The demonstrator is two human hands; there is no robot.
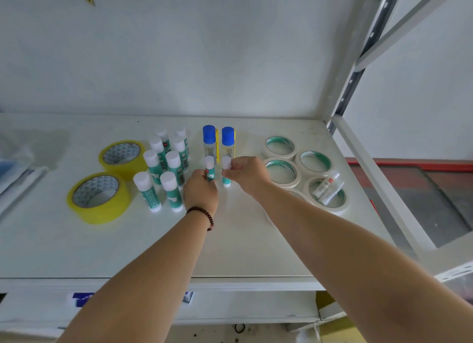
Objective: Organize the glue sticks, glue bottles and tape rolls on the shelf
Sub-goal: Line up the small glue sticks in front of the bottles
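My left hand [201, 191] grips a small green-and-white glue stick [209, 169] upright on the white shelf [243, 245]. My right hand [247, 173] pinches a second small glue stick [226, 172] just to its right. Two blue-capped glue bottles [209, 142] [227, 144] stand right behind them. Several larger glue sticks [166, 168] stand in two rows to the left. Two yellow tape rolls [98, 198] [122, 155] lie further left. Several white masking tape rolls [280, 172] lie flat on the right, and two small clear glue tubes [327, 190] rest on one of them.
A metal shelf upright [358, 68] rises at the right, with a red-edged surface [422, 189] beyond it. Plastic-wrapped items [15, 168] sit at the left edge. The white wall [179, 60] closes the back of the shelf.
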